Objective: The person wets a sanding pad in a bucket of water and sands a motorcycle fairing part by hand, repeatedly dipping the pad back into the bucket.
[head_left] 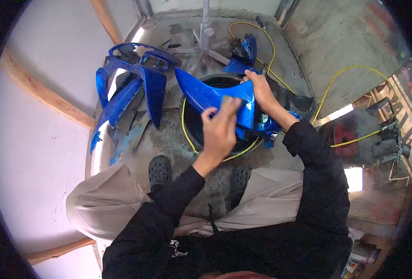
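A glossy blue plastic panel point(201, 93), with a long pointed end to the left, is over a black round basin point(192, 138). My right hand point(260, 92) grips the panel's upper right edge, thumb and fingers closed on it. My left hand point(217, 132) is on the panel's face with curled fingers, closed on a small greenish pad point(232, 101), partly hidden and a little blurred. Another blue piece point(271, 130) with shiny parts shows behind my right wrist.
Blue body panels point(152, 100) lie at the left, more pieces point(236, 65) behind the basin. A metal post point(205, 16) rises at the back. A yellow hose point(273, 44) loops over the floor to a stained compressor-like tank point(354, 135) at the right. Walls surround the workspace.
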Demonstrator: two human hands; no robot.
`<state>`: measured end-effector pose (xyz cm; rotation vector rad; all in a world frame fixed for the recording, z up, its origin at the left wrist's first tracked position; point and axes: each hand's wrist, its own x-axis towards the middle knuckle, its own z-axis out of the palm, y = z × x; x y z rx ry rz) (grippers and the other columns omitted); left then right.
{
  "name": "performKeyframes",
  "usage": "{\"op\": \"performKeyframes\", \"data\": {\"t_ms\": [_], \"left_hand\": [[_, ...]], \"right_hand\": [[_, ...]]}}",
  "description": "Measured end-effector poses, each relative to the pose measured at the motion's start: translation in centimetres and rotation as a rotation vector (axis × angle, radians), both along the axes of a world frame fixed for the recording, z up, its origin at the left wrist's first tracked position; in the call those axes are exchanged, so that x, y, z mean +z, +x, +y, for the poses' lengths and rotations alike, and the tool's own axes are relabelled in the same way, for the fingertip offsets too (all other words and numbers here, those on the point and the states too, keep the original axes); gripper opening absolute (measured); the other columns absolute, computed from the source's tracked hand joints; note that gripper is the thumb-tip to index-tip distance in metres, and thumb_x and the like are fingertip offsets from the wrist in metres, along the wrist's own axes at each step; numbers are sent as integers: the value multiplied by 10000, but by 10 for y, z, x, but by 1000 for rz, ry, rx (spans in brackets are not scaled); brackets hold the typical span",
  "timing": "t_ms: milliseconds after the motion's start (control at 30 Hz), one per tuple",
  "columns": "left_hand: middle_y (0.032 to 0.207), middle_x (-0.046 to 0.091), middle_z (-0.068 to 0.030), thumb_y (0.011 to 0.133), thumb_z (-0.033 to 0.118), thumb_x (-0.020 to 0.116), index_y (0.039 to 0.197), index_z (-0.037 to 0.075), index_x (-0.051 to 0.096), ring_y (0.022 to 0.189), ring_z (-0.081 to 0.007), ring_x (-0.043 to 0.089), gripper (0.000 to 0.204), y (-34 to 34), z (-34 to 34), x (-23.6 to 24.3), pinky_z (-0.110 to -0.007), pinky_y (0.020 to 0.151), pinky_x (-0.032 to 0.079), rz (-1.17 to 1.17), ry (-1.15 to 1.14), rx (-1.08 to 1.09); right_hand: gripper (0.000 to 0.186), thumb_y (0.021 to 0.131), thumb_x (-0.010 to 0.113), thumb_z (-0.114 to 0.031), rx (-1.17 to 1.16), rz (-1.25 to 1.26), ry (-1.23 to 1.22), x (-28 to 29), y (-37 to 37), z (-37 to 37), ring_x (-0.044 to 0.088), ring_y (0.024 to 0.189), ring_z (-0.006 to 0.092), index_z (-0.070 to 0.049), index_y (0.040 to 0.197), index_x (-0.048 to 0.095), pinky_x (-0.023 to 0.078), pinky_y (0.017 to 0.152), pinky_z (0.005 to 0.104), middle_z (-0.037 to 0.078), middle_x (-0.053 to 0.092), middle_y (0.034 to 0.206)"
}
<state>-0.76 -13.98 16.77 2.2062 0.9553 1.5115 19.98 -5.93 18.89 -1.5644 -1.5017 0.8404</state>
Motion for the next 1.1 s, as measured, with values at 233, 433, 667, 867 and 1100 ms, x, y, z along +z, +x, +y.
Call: {"op": "performKeyframes", "data": {"t_ms": [233,433,667,867,1100], "left_hand": [[1290,676,-84,999,95,526,1319,106,612,1174,-210,616,331,-38,59,-14,-413,1003,339,11,-44,268],[1265,690,-68,955,59,552,1292,94,628,1171,-201,633,347,5,12,7,-408,1007,334,-13,-28,-1],[1261,694,-50,978,63,531,1325,117,609,1138,-187,639,359,-18,36,-2,-418,1003,335,39,7,115],[1211,700,-85,1009,138,525,1260,56,635,1041,-271,643,286,-17,47,1,-418,981,367,15,-101,281],[1265,707,-65,974,62,553,1292,114,650,1206,-189,632,337,-7,17,3,-399,1021,341,83,55,-50]], "right_hand": [[318,1022,470,-219,15,-147,62,-14,-4,5,644,913,390,0,1198,619,489,862,458,221,695,1004],[351,1051,442,-271,-9,113,-68,-8,11,5,655,876,349,18,1150,615,479,821,430,203,693,917],[337,1041,438,-246,-1,-4,48,-9,2,0,655,863,412,22,1150,612,486,794,478,223,697,928],[452,1035,502,-374,8,137,198,-20,10,6,567,664,124,-38,774,653,428,653,305,21,627,733],[393,1057,424,-295,-11,-53,110,-14,5,2,655,779,390,45,1036,619,481,775,466,223,683,806]]}}
